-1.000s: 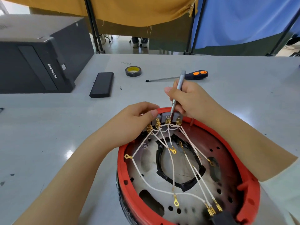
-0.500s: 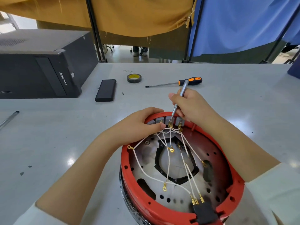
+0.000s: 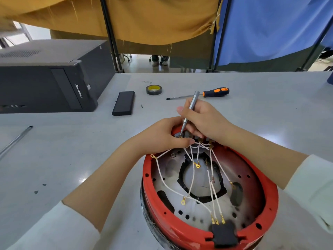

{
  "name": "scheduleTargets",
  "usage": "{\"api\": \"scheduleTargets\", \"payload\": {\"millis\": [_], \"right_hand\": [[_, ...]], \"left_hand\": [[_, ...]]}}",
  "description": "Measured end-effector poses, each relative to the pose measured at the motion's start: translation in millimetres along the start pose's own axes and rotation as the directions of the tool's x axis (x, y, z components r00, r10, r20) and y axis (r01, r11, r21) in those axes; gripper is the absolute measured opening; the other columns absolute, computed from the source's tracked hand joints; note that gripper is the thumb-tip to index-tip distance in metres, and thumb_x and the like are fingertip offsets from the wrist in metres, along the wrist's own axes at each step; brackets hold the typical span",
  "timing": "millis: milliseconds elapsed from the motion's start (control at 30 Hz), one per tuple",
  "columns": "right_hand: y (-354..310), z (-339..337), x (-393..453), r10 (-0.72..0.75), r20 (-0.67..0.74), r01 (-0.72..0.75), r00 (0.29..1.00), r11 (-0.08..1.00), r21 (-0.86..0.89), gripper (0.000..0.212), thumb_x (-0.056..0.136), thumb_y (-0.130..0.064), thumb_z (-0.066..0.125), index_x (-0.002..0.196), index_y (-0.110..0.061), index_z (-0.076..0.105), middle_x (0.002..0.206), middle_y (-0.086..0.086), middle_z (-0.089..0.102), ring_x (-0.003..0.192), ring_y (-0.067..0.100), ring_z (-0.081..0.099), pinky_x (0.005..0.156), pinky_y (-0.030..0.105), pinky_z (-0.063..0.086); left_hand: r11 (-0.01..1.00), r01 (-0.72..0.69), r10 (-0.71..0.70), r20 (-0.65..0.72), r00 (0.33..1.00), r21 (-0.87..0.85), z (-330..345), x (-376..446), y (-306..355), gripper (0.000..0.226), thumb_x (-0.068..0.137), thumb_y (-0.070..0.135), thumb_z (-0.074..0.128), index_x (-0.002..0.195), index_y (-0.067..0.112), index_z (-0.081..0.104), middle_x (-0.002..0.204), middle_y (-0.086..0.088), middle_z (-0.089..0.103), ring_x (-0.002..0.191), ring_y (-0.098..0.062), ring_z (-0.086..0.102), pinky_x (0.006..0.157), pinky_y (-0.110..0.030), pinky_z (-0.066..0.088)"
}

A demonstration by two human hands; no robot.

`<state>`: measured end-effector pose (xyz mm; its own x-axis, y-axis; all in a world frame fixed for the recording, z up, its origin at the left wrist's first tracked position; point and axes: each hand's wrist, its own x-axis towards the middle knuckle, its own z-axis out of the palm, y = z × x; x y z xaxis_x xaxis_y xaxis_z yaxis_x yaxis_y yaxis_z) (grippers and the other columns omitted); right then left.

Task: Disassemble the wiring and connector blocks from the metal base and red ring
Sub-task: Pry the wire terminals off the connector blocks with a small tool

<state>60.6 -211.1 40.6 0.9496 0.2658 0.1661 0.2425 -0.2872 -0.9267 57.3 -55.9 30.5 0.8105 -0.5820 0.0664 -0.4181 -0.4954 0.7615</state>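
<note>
A red ring (image 3: 259,175) surrounds a perforated metal base (image 3: 191,213) on the grey table. White wires (image 3: 192,179) with gold terminals run from grey connector blocks (image 3: 198,137) at the ring's far rim to a black connector block (image 3: 224,233) at the near rim. My left hand (image 3: 162,138) grips the far rim and the blocks there. My right hand (image 3: 203,120) holds a slim silver screwdriver (image 3: 191,107), its tip down on a terminal between my two hands.
An orange-and-black screwdriver (image 3: 214,92), a roll of tape (image 3: 153,89) and a black slab (image 3: 124,103) lie beyond the ring. A black computer case (image 3: 50,82) stands at the left. A metal rod (image 3: 16,139) lies near the left edge.
The view has pulled back and tilted, showing the whole ring. The silver screwdriver's tip has shifted left along the blocks, and my left hand has closed further over the rim.
</note>
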Motion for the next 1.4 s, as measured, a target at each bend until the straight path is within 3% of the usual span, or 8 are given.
{"api": "scheduleTargets", "payload": {"millis": [167, 333, 600, 733, 1000, 1133, 1233, 1400], "right_hand": [[0, -9, 5, 0.085, -0.076, -0.08, 0.993, 0.995, 0.067, 0.029, 0.099, -0.028, 0.05, 0.074, -0.014, 0.045, 0.041, -0.001, 0.05, 0.027, 0.011, 0.034, 0.034, 0.017, 0.031], [0, -14, -1, 0.146, -0.06, -0.148, 0.987, 0.989, -0.028, 0.029, 0.098, -0.03, 0.05, 0.075, -0.013, 0.048, 0.041, -0.002, 0.053, 0.028, 0.01, 0.037, 0.035, 0.015, 0.032], [2, -3, -7, -0.097, -0.107, 0.073, 0.99, 0.975, -0.21, 0.028, 0.098, -0.034, 0.048, 0.073, -0.022, 0.042, 0.044, -0.011, 0.051, 0.043, 0.002, 0.047, 0.052, 0.019, 0.038], [7, -3, -12, -0.157, -0.1, 0.135, 0.983, 0.971, -0.199, 0.029, 0.098, -0.033, 0.05, 0.071, -0.024, 0.042, 0.046, -0.011, 0.05, 0.043, 0.002, 0.046, 0.049, 0.013, 0.037], [7, 0, -12, -0.255, -0.081, 0.215, 0.964, 0.92, -0.329, 0.029, 0.097, -0.031, 0.051, 0.071, -0.027, 0.04, 0.051, -0.005, 0.045, 0.047, 0.009, 0.045, 0.049, 0.021, 0.039], [5, 0, -9, -0.184, -0.066, 0.154, 0.981, 0.936, -0.316, 0.029, 0.097, -0.033, 0.05, 0.071, -0.027, 0.039, 0.05, -0.011, 0.045, 0.049, 0.006, 0.045, 0.054, 0.03, 0.042], [3, 0, -2, -0.064, -0.056, 0.047, 0.996, 0.964, -0.262, 0.03, 0.097, -0.036, 0.049, 0.071, -0.024, 0.04, 0.047, -0.014, 0.045, 0.045, 0.002, 0.046, 0.055, 0.023, 0.035], [-4, 2, 6, 0.014, -0.034, -0.027, 0.999, 0.901, -0.432, 0.032, 0.097, -0.041, 0.047, 0.073, -0.02, 0.044, 0.061, -0.006, 0.048, 0.057, 0.006, 0.051, 0.063, 0.033, 0.041]], "left_hand": [[0.999, -0.001, 0.004, -0.042, 0.999, 0.048, -8, 9, 0, 0.043, 0.069, 0.041, 0.079, 0.107, 0.036, 0.059, 0.093, 0.02, 0.067, 0.086, 0.006, 0.061, 0.08, -0.015, 0.047], [0.999, 0.051, -0.051, 0.086, 0.995, 0.005, -8, 2, 0, 0.046, 0.066, 0.049, 0.08, 0.106, 0.044, 0.057, 0.097, 0.029, 0.063, 0.089, 0.012, 0.059, 0.073, -0.001, 0.042], [0.982, 0.08, -0.057, 0.132, 0.99, -0.17, -4, 4, -6, 0.042, 0.071, 0.032, 0.08, 0.109, 0.035, 0.062, 0.103, 0.015, 0.069, 0.097, -0.002, 0.063, 0.088, -0.021, 0.048], [0.969, 0.091, -0.061, 0.134, 0.989, -0.228, -2, 6, -10, 0.044, 0.069, 0.032, 0.08, 0.11, 0.035, 0.064, 0.106, 0.013, 0.069, 0.102, -0.006, 0.063, 0.098, -0.035, 0.045], [0.96, 0.075, -0.04, 0.134, 0.99, -0.268, -2, 6, -14, 0.039, 0.071, 0.032, 0.077, 0.107, 0.038, 0.065, 0.104, 0.013, 0.07, 0.099, -0.006, 0.065, 0.098, -0.037, 0.046], [0.961, 0.077, -0.039, 0.144, 0.989, -0.267, -2, 5, -12, 0.039, 0.072, 0.031, 0.076, 0.109, 0.035, 0.065, 0.103, 0.01, 0.07, 0.097, -0.01, 0.066, 0.096, -0.04, 0.048], [0.959, 0.091, -0.053, 0.147, 0.988, -0.267, -2, 4, -12, 0.041, 0.069, 0.032, 0.077, 0.108, 0.032, 0.065, 0.1, 0.006, 0.071, 0.093, -0.014, 0.067, 0.094, -0.043, 0.049], [0.956, 0.099, -0.062, 0.141, 0.988, -0.275, -2, 3, -11, 0.04, 0.07, 0.031, 0.076, 0.108, 0.027, 0.065, 0.102, 0.0, 0.07, 0.097, -0.017, 0.066, 0.096, -0.043, 0.048]]}}
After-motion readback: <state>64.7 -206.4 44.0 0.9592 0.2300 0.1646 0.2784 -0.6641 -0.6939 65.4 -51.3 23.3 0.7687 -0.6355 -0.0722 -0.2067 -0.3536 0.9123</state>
